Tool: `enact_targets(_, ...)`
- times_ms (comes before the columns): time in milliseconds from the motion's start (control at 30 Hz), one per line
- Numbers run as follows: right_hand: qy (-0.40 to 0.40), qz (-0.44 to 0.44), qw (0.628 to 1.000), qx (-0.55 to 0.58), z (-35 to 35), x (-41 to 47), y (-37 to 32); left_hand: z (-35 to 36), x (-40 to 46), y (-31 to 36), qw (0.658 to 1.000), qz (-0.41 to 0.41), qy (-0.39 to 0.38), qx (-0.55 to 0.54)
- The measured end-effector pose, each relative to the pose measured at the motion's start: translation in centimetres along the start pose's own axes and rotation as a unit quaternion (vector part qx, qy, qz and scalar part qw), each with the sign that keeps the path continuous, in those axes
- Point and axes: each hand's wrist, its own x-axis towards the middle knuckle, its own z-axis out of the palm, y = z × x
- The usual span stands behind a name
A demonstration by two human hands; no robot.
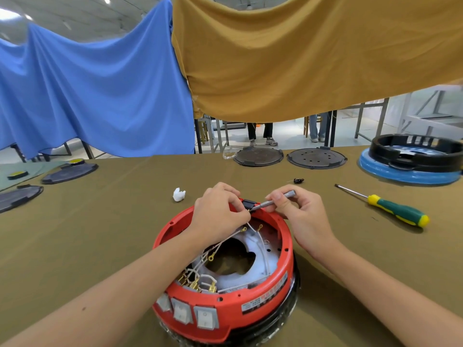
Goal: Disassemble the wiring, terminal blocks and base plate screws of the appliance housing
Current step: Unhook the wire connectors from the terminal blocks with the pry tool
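A red round appliance housing lies upside down and open on the olive table, with three white rocker switches at its near side. Inside are white wires with brass ring and spade terminals. A small black terminal block sits at the housing's far rim. My left hand pinches a wire right beside that block. My right hand grips a thin grey metal tool whose tip points at the block.
A green and yellow screwdriver lies to the right. A white crumpled piece and a small black part lie beyond the housing. Black round plates and a black ring on a blue base stand at the far edge.
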Motion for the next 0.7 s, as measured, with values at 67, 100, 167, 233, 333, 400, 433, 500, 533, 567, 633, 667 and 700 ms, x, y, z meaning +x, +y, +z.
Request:
enact_targets(67,-0.003,-0.042,0.997,-0.062,-0.15,-0.19,0.25,0.02,-0.02,0.02,1.0,0.0,0.002,-0.001)
enact_targets(100,-0.004,-0.062,0.994,-0.088,-0.2,-0.24,0.31,0.02,-0.01,0.05,1.0,-0.001,0.003,-0.002)
enact_targets(167,-0.009,-0.091,0.989,-0.116,-0.25,-0.3,0.26,0.03,0.03,0.09,1.0,-0.001,0.003,-0.001)
enact_targets(233,-0.017,-0.103,0.987,-0.124,-0.3,-0.34,0.1,0.01,0.01,0.1,1.0,-0.001,0.003,0.0)
enact_targets(333,-0.03,-0.111,0.984,-0.134,-0.39,-0.33,-0.12,-0.01,0.01,0.15,1.0,-0.002,0.0,0.0)
enact_targets(400,-0.031,-0.108,0.985,-0.127,-0.34,-0.31,-0.14,0.06,0.01,0.13,1.0,-0.003,0.0,0.001)
enact_targets(433,-0.027,-0.099,0.988,-0.116,-0.29,-0.28,-0.08,0.08,0.02,0.13,1.0,-0.004,0.001,0.001)
enact_targets(500,-0.014,-0.059,0.995,-0.074,-0.21,-0.11,0.06,0.1,0.06,0.09,1.0,-0.005,0.002,-0.002)
enact_targets(533,-0.011,-0.036,0.998,-0.046,-0.18,-0.03,0.06,0.08,0.07,0.04,1.0,-0.005,0.002,-0.003)
enact_targets(567,-0.009,-0.016,1.0,-0.018,-0.11,0.01,0.0,0.07,0.06,0.02,1.0,-0.005,0.0,-0.004)
enact_targets(633,-0.01,0.015,1.0,0.024,-0.01,0.07,-0.21,0.03,0.06,0.0,1.0,-0.004,-0.002,-0.006)
enact_targets(667,-0.01,0.023,0.999,0.033,-0.04,0.16,-0.28,0.02,0.08,0.0,1.0,-0.004,-0.003,-0.005)
enact_targets(700,-0.011,0.025,0.999,0.034,-0.08,0.22,-0.34,0.02,0.08,0.0,1.0,-0.004,-0.003,-0.003)
